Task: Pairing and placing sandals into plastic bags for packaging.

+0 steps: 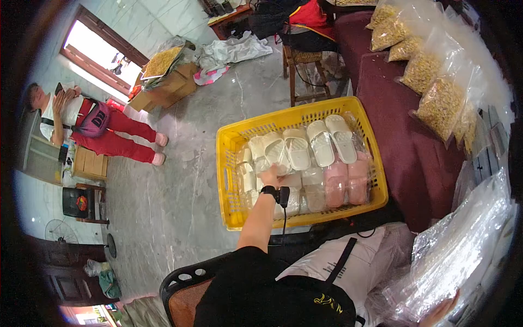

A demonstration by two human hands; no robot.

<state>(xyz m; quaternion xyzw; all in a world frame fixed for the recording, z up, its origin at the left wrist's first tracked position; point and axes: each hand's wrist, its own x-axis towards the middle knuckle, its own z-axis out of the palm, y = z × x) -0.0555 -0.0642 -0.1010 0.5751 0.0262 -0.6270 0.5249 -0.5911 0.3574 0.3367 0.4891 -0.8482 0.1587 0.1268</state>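
Note:
My left hand point(269, 177), below a dark wrist strap, reaches into a yellow plastic crate point(302, 222). Its fingers curl at the lower end of a cream slipper point(274, 146) in clear wrapping. More cream slippers point(297, 150) lie beside it in the far row. Pink slippers point(335, 185) in clear wrap fill the near right part of the crate. At the lower right rim, my right hand point(440, 310) shows only in part, against a large clear plastic bag point(452, 245); its grip is hidden.
Bags of yellow pieces point(442, 106) stand along a maroon sofa point(387, 114) on the right. Past the crate is a wooden stool point(305, 68). A person point(90, 120) in red trousers stands at the left, near cardboard boxes point(169, 90). A chair back point(182, 294) is near me.

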